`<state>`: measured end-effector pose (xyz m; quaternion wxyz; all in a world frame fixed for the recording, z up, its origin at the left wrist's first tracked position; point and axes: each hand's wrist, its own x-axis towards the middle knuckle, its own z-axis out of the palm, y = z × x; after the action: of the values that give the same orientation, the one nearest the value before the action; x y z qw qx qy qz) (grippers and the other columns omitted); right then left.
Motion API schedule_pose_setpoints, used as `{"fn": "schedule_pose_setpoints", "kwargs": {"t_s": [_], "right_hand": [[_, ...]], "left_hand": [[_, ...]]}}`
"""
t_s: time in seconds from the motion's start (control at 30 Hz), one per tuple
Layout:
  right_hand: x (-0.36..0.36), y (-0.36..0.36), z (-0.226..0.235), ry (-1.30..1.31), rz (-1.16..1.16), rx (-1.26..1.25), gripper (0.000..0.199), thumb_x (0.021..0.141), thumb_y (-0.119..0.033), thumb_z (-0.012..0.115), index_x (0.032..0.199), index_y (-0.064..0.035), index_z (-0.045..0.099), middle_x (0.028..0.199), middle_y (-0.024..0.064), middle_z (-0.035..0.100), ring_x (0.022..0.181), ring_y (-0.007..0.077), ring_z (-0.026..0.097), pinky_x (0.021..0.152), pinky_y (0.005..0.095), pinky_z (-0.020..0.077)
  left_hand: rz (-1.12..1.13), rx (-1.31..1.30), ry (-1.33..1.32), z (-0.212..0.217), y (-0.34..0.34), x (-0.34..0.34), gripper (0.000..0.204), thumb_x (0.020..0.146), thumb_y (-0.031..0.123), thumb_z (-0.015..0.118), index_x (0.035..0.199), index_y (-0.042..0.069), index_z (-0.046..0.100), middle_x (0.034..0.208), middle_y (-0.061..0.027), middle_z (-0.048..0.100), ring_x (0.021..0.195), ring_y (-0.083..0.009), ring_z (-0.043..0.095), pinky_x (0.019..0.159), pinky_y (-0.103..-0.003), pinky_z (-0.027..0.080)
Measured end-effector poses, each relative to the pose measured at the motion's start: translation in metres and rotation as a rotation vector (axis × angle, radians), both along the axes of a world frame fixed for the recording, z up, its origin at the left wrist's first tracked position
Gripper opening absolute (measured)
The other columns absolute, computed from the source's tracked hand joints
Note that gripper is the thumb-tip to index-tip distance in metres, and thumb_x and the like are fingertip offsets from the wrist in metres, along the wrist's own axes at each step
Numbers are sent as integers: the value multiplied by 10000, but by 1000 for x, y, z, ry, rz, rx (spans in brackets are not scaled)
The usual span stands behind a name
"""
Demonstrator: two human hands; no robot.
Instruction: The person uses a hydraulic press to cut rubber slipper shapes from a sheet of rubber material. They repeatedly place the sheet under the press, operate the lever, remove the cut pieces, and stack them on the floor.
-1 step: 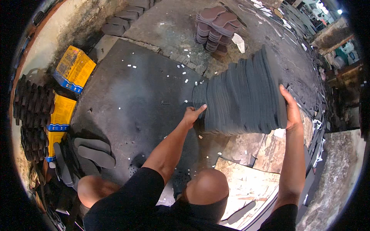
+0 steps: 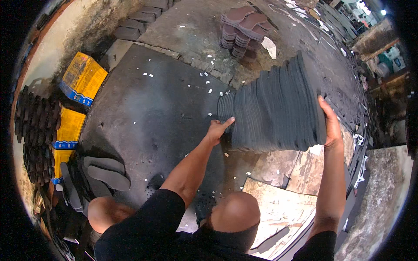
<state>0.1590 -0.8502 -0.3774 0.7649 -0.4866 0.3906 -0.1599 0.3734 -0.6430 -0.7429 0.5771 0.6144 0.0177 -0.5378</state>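
A long stack of thin dark grey shoe soles (image 2: 274,108) lies tilted across the view, between my two hands. My left hand (image 2: 220,129) grips its narrow-looking left end, thumb stretched along the edge, the other fingers mostly hidden. Against the stack's right end my right hand (image 2: 332,124) is pressed, with its thumb on the outermost piece and the remaining fingers out of sight. Separate sole pieces within the stack show as fine ridges. What supports the stack from beneath cannot be made out.
Brown soles (image 2: 246,26) are piled at the back. Yellow-and-blue boxes (image 2: 83,78) and dark stacked pieces (image 2: 37,117) line the left wall. Loose grey soles (image 2: 109,174) lie near my left knee. White scraps dot the dark floor mat (image 2: 143,100); a pale board (image 2: 283,209) lies near right.
My right hand and the right end of the stack have shifted very slightly to the right. My left hand keeps its place.
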Motion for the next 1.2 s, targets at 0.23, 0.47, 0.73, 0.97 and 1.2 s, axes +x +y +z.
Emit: {"fn": "schedule_pose_setpoints", "kwargs": {"t_s": [0.23,0.47,0.73,0.97,1.2], "right_hand": [[-30,-56,-24,-14,-75,-23,522,971,-438,678,1333,-65,640,1263,99,686,1133,248,641,982,413,510],[-4,-35,0,11,-65,-79,511,994,-431,652,1339,-54,638,1277,87,689,1148,243,642,1001,418,505],[156,39,8,54,46,-178,666,943,-544,661,1391,-54,611,1374,116,636,1257,274,580,1081,440,435],[290,114,-99,-75,271,145,728,935,-592,653,1424,-58,581,1434,144,599,1301,331,558,1069,507,453],[309,128,-334,329,266,-127,650,1020,-517,554,1441,-21,545,1419,180,608,1297,324,573,1079,488,461]], "left_hand": [[-12,-162,-32,30,-26,-5,1366,676,489,960,1570,-100,111,1514,-292,430,1403,-374,462,1162,-469,382],[96,-25,-210,34,-17,-8,1281,654,423,983,1531,-92,204,1457,-295,483,1345,-379,516,1138,-476,407],[376,43,-192,86,129,134,1416,584,513,991,1567,-99,177,1529,-315,421,1406,-385,464,1150,-456,395],[553,235,-565,153,317,241,1249,632,433,990,1512,-99,282,1423,-295,538,1323,-399,536,1124,-441,421],[368,757,-698,86,392,258,1389,592,636,929,1567,-69,234,1519,-362,437,1432,-430,456,1154,-461,409]]}}
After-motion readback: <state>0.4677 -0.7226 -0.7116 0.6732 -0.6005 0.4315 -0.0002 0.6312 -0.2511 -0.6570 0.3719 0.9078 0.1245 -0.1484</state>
